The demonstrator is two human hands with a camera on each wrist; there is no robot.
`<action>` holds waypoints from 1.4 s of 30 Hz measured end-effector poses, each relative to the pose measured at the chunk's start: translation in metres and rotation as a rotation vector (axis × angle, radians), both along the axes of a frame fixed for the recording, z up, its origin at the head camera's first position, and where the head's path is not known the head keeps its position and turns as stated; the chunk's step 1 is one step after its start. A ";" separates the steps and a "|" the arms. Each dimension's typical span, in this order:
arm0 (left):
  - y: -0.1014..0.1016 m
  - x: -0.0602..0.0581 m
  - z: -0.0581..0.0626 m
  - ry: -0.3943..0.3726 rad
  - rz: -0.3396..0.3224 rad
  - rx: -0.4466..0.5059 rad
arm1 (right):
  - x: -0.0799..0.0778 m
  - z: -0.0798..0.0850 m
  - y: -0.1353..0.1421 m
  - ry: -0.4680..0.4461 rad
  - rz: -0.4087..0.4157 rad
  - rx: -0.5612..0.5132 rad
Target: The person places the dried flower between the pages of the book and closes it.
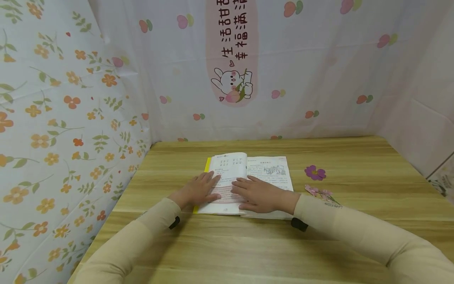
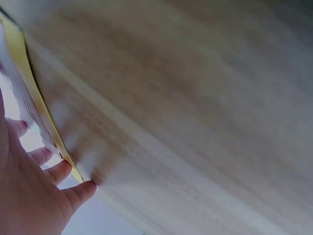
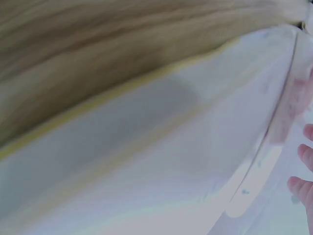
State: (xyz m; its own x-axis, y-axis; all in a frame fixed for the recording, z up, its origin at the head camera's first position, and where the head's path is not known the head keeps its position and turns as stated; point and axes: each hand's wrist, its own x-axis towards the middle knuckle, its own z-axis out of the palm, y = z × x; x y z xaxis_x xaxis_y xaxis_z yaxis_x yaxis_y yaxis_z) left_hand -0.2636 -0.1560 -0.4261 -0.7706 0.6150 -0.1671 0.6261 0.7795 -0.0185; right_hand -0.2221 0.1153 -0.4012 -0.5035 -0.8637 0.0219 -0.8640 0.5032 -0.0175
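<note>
An open book [image 1: 273, 179] with printed text lies on the wooden table, its yellow cover edge [image 2: 41, 105] showing along the left side. My left hand [image 1: 200, 189] rests on the outer part of the left page, fingers spread and pointing up the page. From the right, my right hand [image 1: 260, 195] lies flat across the inner fold, its fingertips reaching onto the left page [image 1: 228, 161]. A line drawing is printed near the top of the right page. In the right wrist view only a few fingertips [image 3: 299, 186] show over the pages [image 3: 195, 166].
To the right of the book lie a purple flower [image 1: 315, 172] and a spray of small pink flowers [image 1: 319, 192], close to the right sleeve. A flowered cloth [image 1: 71, 118] hangs along the left side. Behind the table [image 1: 213, 252] hangs a white curtain [image 1: 301, 71] with a rabbit print.
</note>
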 end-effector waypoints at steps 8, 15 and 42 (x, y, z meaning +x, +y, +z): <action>0.001 0.002 0.001 0.015 -0.009 0.012 | 0.001 0.008 0.049 0.010 -0.118 -0.202; -0.001 0.001 -0.004 0.035 -0.022 0.002 | 0.003 0.014 0.090 -0.092 -0.248 -0.380; -0.002 0.001 -0.003 0.038 -0.039 0.022 | 0.029 -0.023 0.218 -0.363 -0.808 -0.625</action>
